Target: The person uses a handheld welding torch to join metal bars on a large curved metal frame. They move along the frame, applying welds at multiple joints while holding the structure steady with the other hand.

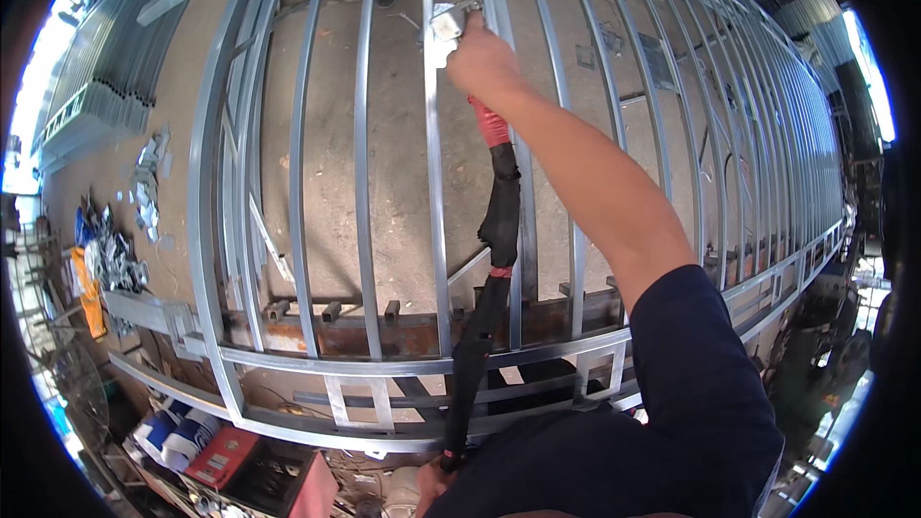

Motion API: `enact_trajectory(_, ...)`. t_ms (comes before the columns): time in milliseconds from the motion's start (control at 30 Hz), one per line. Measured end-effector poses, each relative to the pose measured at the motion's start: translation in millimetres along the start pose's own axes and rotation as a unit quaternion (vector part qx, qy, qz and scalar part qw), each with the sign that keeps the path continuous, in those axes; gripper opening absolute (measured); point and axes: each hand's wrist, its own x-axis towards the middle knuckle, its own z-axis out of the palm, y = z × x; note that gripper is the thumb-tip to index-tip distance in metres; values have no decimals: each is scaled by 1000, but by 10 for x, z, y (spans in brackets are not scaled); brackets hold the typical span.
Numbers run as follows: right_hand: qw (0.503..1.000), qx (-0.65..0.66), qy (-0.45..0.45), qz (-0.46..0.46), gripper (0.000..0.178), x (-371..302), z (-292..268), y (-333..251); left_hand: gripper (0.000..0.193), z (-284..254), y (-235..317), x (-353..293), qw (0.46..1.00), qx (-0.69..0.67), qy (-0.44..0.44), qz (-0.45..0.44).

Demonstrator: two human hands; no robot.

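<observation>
Probably positioning, with steadiness needed next, the right hand (484, 62) grips a silvery metal tool (449, 23) at twelve o'clock, the left hand (434, 489) a red-and-black wrapped hose (502, 201) at six.

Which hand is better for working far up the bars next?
Probably the right hand: it holds the tool far out over the bars. The left hand is much farther back.

Large lettering stands on a rounded white-and-blue package (190, 443) by the left edge of the dark-topped, red-sided box (317, 491). Beside it, a flat red rectangular case (219, 459) bears a pale mark too small to read.
</observation>
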Motion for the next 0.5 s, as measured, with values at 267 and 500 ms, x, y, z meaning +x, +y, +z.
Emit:
enact_trajectory(267,1000,3,1,-7,76,37,128,-66,49,-14,-195,96,1000,-4,-2,19)
enact_trajectory(500,1000,22,-15,0,72,147,197,-74,48,-40,-219,102,999,40,-15,6)
